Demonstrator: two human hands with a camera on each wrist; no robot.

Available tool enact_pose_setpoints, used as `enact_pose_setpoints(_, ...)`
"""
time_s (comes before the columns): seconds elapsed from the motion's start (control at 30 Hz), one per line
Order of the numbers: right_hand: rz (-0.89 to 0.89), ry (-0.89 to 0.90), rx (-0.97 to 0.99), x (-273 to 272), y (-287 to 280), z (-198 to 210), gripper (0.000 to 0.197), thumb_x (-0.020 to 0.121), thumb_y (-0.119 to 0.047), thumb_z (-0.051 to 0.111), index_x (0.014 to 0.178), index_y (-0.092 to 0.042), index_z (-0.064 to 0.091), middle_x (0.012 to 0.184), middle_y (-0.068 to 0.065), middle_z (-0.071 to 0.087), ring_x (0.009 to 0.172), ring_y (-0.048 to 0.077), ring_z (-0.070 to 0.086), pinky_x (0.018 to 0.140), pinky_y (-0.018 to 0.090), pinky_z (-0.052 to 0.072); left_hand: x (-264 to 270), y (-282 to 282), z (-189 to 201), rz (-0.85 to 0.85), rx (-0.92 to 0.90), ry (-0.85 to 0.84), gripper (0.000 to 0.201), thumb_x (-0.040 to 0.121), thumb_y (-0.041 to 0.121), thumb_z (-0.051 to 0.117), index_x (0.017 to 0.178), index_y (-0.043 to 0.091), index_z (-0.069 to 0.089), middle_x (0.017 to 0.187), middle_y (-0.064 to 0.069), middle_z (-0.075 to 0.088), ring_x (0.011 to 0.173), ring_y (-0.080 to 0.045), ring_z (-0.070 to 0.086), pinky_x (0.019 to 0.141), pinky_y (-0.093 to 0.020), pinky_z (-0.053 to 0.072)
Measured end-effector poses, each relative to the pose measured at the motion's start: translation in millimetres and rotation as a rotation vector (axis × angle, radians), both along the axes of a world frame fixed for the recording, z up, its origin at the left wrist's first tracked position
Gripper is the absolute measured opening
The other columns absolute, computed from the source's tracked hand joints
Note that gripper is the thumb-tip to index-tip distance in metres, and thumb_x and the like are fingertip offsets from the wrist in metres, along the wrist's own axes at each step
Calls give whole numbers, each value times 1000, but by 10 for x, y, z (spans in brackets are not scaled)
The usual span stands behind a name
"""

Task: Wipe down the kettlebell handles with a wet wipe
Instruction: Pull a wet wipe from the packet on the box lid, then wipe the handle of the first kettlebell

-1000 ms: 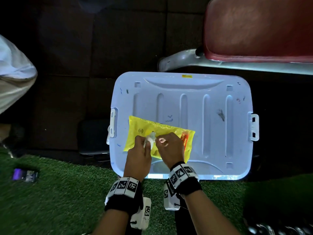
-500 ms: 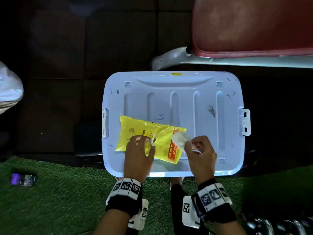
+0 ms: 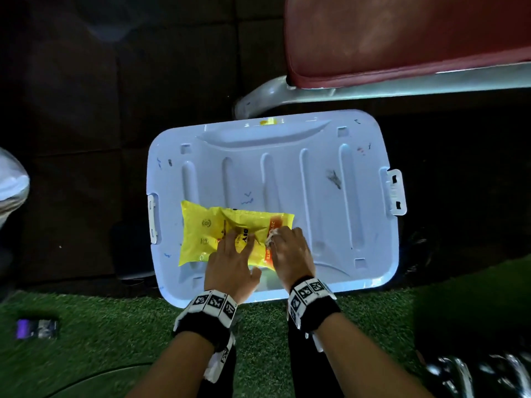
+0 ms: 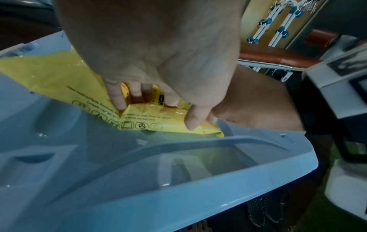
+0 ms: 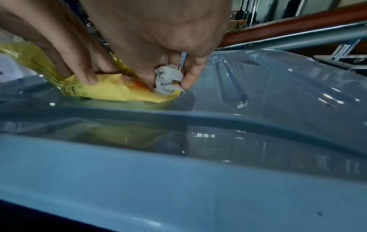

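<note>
Both hands sit low in the frame's centre, on a yellow wipe pack [image 3: 212, 231] lying on a pale blue bin lid [image 3: 316, 179]. The left hand [image 3: 230, 265] presses the pack flat, fingers [image 4: 117, 98] spread and nearly straight. The right hand [image 3: 290, 254] pinches a crumpled white wipe [image 5: 168, 80] between thumb and fingertips at the pack's right end. A red padded bench [image 3: 402, 38] fills the upper right; green turf [image 3: 86, 340] runs along the bottom.
</note>
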State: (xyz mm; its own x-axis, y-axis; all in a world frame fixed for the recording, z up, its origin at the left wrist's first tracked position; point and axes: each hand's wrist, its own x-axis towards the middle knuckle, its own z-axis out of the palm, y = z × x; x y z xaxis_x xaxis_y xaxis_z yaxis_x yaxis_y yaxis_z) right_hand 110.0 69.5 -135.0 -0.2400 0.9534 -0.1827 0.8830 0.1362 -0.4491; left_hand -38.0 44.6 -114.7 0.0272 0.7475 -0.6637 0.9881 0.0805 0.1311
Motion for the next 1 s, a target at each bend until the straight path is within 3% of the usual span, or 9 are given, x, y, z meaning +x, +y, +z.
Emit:
enact_pose_setpoints(0.13,-104,31,-62,-59,-30,66,14,75,7,74,84,-3,72,87,15,69,81,38,65,66,42,57,8,-15,33,-16,-37,-18,87,90,56,54,162,31,11,167,-10,9,153,-28,16,118,-37,32)
enact_pose_setpoints(0.27,-377,261,-84,17,-137,138,18,81,10,65,91,-1,75,92,18,70,87,37,66,76,44,55,87,-89,202,104,34,-34,77,92,44,55,160,35,19,168,-2,13,154,-23,16,118,-42,25)
enact_pose_setpoints(0.37,-646,427,35,211,-352,259,18,81,9,70,91,-6,76,91,9,72,79,24,69,74,41,58,218,-176,428,242,207,-107,74,83,28,69,152,27,42,161,-7,33,150,-30,28,112,-49,29)
enact_pose_setpoints(0.43,-798,466,105,410,-544,377,23,81,6,73,94,-12,78,92,1,73,78,7,68,73,29,60,344,-238,520,246,341,-222,67,76,17,77,140,21,57,150,-11,46,140,-36,41,105,-52,36)
enact_pose_setpoints(0.5,-944,471,152,681,-784,529,25,81,3,76,97,-16,79,90,-9,72,81,-8,64,70,8,52,524,-314,579,164,387,-391,56,76,7,77,129,16,64,140,-13,54,131,-39,48,105,-49,39)
enact_pose_setpoints(0.57,-1090,487,180,1016,-1078,706,26,81,1,77,99,-19,79,91,-13,72,85,-14,63,72,1,46,791,-401,654,38,297,-572,48,79,1,72,125,15,65,131,-10,57,126,-34,52,108,-42,38)
enact_pose_setpoints(0.7,-1398,580,215,1828,-1842,1060,28,84,3,73,96,-21,81,100,-10,76,97,0,70,85,20,56,1536,-650,764,-199,75,-689,39,87,2,63,122,20,66,123,1,63,121,-19,57,108,-31,40)
enact_pose_setpoints(0.83,-1685,650,256,2705,-2810,1165,27,84,-3,75,88,-29,82,97,-11,77,94,6,72,84,28,57,2463,-1037,715,-411,-87,-704,36,91,8,60,119,28,67,118,9,67,111,-7,63,103,-31,48)
enact_pose_setpoints(1.0,-1949,799,240,3659,-3872,852,18,77,-20,78,85,-37,81,88,-9,79,76,4,70,74,28,53,3661,-1473,372,-648,-286,-668,34,93,7,61,110,36,66,108,9,71,92,0,69,90,-25,56)
